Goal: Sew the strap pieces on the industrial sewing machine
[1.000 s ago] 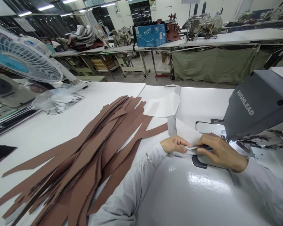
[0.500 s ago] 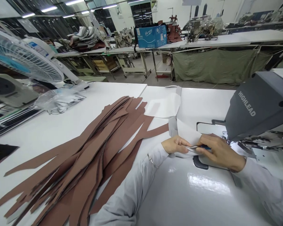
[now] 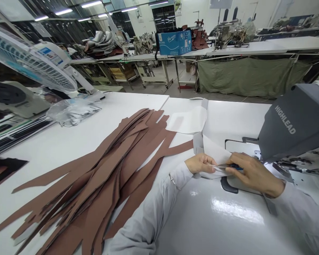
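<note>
My left hand (image 3: 201, 163) is closed in a pinch on the edge of a white fabric piece (image 3: 215, 148) in front of the sewing machine. Wrapped round blue-handled thread snips (image 3: 235, 166), my right hand (image 3: 253, 173) is closed, and the metal tips (image 3: 221, 165) point left toward my left fingertips, at the fabric edge. The white piece runs back from my hands to a broad, flat part (image 3: 187, 118) lying on the table. What lies beneath my fingers is hidden.
A pile of brown strips (image 3: 117, 152) covers the table's left side. The grey sewing machine head (image 3: 295, 120) stands right of my hands. At the back left are a fan (image 3: 37, 60) and a clear plastic bag (image 3: 73, 109). A blue box (image 3: 174, 43) sits on a far table.
The view has shifted slightly, so everything lies a little further right. The snips' metal tips now show between my hands; before, mostly the blue handle was visible.
</note>
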